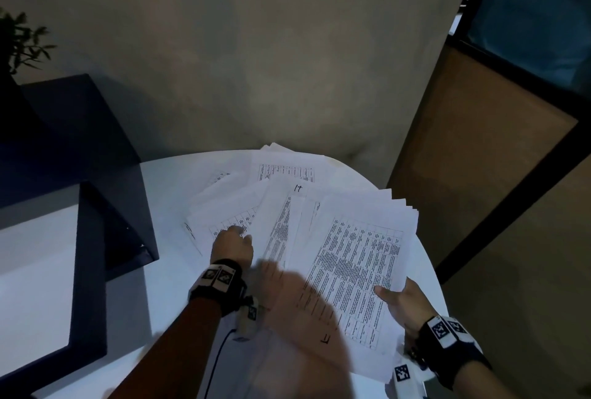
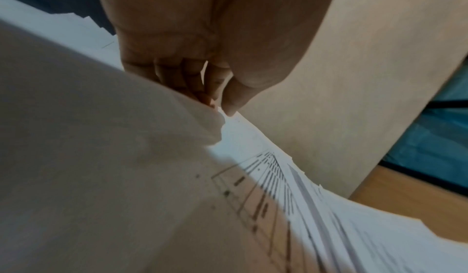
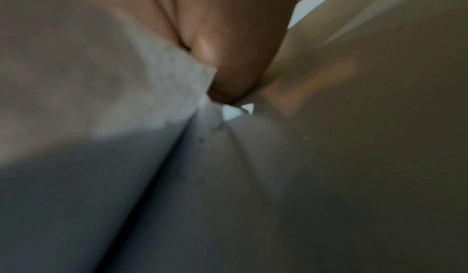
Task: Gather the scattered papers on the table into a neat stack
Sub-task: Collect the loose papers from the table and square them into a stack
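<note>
Currently mid-gather: the right hand (image 1: 403, 302) grips a fanned bundle (image 1: 358, 258) by its near edge at the right side of the desk (image 1: 166, 194), thumb pressed on top and its fingers hidden underneath, while more papers (image 1: 224, 206) lie spread over the far half. The left hand (image 1: 232, 245) reaches forward, palm down, fingers (image 2: 192, 81) and thumb pinched on the edge of a loose sheet (image 2: 88, 137). Next move, probably: bring that sheet onto the bundle, then square the edges.

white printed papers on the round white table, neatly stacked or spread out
Spread out: the white printed papers lie fanned at different angles across the round white table, edges staggered.
</note>
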`<state>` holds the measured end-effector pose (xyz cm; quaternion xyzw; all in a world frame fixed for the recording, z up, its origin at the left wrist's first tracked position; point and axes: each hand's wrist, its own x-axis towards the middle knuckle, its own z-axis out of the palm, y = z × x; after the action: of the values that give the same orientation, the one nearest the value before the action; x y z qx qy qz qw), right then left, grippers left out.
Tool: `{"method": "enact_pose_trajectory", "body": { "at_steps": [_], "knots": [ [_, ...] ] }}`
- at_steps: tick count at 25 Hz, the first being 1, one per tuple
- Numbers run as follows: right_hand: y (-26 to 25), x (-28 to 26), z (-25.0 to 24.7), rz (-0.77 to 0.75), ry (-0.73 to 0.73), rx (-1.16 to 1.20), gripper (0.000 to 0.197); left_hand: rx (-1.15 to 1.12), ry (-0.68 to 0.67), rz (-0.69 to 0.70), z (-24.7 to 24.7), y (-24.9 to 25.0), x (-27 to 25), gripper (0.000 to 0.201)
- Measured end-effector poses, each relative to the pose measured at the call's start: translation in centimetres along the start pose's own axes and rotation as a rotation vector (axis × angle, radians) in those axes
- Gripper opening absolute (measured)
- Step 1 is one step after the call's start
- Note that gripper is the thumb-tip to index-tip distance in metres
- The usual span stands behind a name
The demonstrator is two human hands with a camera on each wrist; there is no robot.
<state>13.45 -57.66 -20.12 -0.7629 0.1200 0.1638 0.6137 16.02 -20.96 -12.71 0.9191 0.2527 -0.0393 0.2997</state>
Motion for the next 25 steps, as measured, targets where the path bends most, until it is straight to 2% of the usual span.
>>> {"method": "enact_pose_trajectory", "body": {
  "at_steps": [1, 4, 5, 8, 9, 11, 12, 13, 15, 16, 17, 18, 20, 21, 22, 24, 25],
  "knots": [
    [-0.2, -0.2, 0.0, -0.001, 0.008, 0.017, 0.098, -0.029, -0.014, 0.008, 0.0, 0.0, 0.0, 0.031],
    [0.0, -0.2, -0.1, -0.049, -0.041, 0.065, 0.049, -0.076, -0.069, -0.002, -0.3, 0.4, -0.4, 0.024],
    [0.0, -0.2, 0.0, -0.051, -0.042, 0.056, 0.041, -0.117, -0.064, -0.003, -0.5, 0.7, -0.6, 0.023],
    [-0.1, -0.3, 0.3, -0.035, -0.043, 0.066, 0.051, -0.276, 0.000, -0.047, -0.9, 1.1, -0.8, 0.022],
    [-0.7, -0.7, 0.4, -0.016, -0.034, 0.055, 0.044, -0.296, 0.000, -0.056, -0.9, 1.0, -0.8, 0.021],
    [-1.9, -1.5, 0.5, 0.014, -0.004, 0.070, 0.019, -0.268, -0.054, -0.054, -0.6, 0.7, -0.9, 0.022],
    [-2.3, -1.7, 0.6, 0.008, -0.008, 0.093, 0.020, -0.254, -0.080, -0.050, -0.4, 0.5, -0.8, 0.024],
    [-2.8, -2.3, 0.7, 0.036, -0.028, 0.096, 0.036, -0.246, -0.106, -0.040, -0.2, 0.3, -0.7, 0.027],
    [-2.0, -2.0, 0.6, 0.017, -0.029, 0.088, 0.080, -0.255, -0.156, 0.007, 0.0, 0.2, -0.9, 0.018],
    [-1.1, -1.4, 0.3, -0.021, -0.032, 0.088, 0.088, -0.252, -0.201, 0.047, -0.1, 0.2, -1.0, 0.010],
    [-0.6, -1.0, 0.3, -0.017, -0.032, 0.078, 0.086, -0.221, -0.247, 0.096, -0.1, 0.0, -1.0, 0.012],
    [-1.0, -1.2, 0.3, -0.006, -0.037, 0.065, 0.075, -0.175, -0.254, 0.150, -0.2, -0.1, -1.0, 0.023],
    [-1.7, -1.6, 0.5, 0.005, -0.007, 0.054, 0.039, -0.173, -0.133, 0.183, -1.1, 0.4, -1.3, 0.036],
    [-2.1, -1.8, 0.5, 0.025, -0.017, 0.064, 0.028, -0.242, -0.041, 0.164, -2.0, 1.1, -1.7, 0.037],
    [-2.0, -1.6, 0.4, 0.037, -0.023, 0.071, 0.034, -0.333, 0.052, 0.140, -3.0, 1.9, -2.1, 0.033],
    [-1.2, -1.2, 0.3, -0.007, -0.055, 0.064, 0.063, -0.513, 0.241, 0.146, -5.3, 3.7, -2.8, 0.019],
    [0.9, 0.3, -0.2, -0.023, -0.056, 0.060, 0.070, -0.601, 0.318, 0.159, -6.4, 4.4, -2.9, 0.014]
  ]
}}
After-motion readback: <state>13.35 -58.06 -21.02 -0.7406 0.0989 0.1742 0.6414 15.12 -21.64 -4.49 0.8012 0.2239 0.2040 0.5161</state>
